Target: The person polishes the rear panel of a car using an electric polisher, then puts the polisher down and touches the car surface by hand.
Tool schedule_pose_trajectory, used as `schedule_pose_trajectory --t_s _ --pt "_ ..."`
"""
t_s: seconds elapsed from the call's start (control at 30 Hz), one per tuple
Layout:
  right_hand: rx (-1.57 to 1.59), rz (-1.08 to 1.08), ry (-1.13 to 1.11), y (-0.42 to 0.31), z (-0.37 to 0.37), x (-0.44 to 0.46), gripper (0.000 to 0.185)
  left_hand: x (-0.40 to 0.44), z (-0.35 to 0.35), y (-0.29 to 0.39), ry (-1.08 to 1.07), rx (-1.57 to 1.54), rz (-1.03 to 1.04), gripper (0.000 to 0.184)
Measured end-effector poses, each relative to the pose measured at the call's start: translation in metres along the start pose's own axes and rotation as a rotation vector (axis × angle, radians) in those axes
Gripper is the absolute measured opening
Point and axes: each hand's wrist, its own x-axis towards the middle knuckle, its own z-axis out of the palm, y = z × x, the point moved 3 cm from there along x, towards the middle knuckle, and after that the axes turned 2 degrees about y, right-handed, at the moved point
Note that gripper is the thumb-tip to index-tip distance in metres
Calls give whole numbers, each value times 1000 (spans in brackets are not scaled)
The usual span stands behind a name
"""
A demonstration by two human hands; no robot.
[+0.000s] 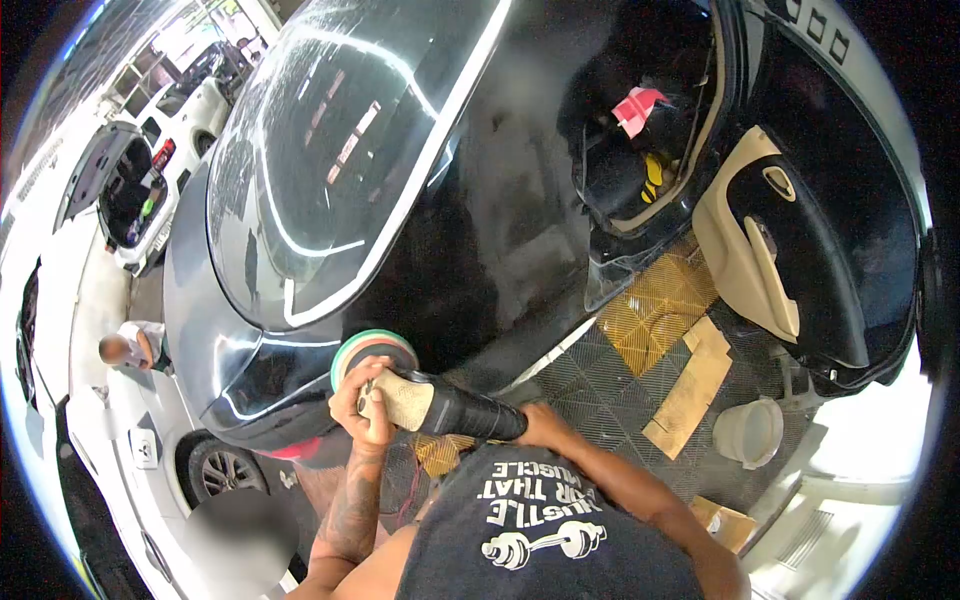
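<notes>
A polisher (pixel 408 402) with a tan, worn head and a long black body lies across in front of me. Its round pad (pixel 350 352), edged in green and orange, is against the dark car's rear side panel or close to it; I cannot tell if it is spinning. My left hand (pixel 364 408) grips the head end, fingers wrapped round it just behind the pad. At the far end of the black body, my right hand (pixel 548 428) is closed round the handle. The glossy black car (pixel 480 230) fills the middle, reflecting bright light strips.
An open car door (pixel 790 240) with tan trim stands at right. Below it are a piece of cardboard (pixel 690 390) and a bucket (pixel 748 433) on grey and yellow floor tiles. White cars (pixel 165 440) and a person (pixel 138 348) are at left. A pink cloth (pixel 638 108) lies inside the car.
</notes>
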Motion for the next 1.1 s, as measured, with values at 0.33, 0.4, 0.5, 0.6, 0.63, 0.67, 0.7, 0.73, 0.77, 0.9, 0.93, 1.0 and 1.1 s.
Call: schedule_pose_trajectory --t_s 0.33,0.4,0.5,0.6,0.63,0.67,0.7,0.73,0.77,0.9,0.93,1.0,1.1 --pt "265 101 288 114 40 -45 47 10 159 -14 -472 -180 140 33" --pt "445 134 389 116 47 -49 44 18 186 -2 -553 -187 133 31" --pt "459 197 277 110 51 -55 40 14 188 -3 -585 -222 110 25" --pt "405 243 125 104 81 -46 59 0 149 -11 -549 -209 100 24" --pt "349 225 130 100 96 -43 62 -6 131 -15 -547 -205 93 24" --pt "336 209 133 89 110 -42 63 -10 105 -14 -513 -197 111 23" --pt "337 186 129 77 125 -38 65 -14 81 -14 -482 -193 131 23" --pt "338 164 127 65 141 -35 67 -21 60 -21 -449 -219 144 23" --pt "343 149 119 54 158 -30 68 -24 34 -21 -454 -194 139 23" --pt "366 93 96 -2 225 -17 75 -36 -63 -29 -480 -152 130 25" --pt "370 83 93 -16 240 -15 76 -40 -85 -33 -488 -143 111 27" --pt "373 62 78 -40 270 -14 79 -49 -129 -38 -483 -102 119 30" --pt "381 46 68 -65 303 -9 84 -58 -196 -44 -382 8 198 31"
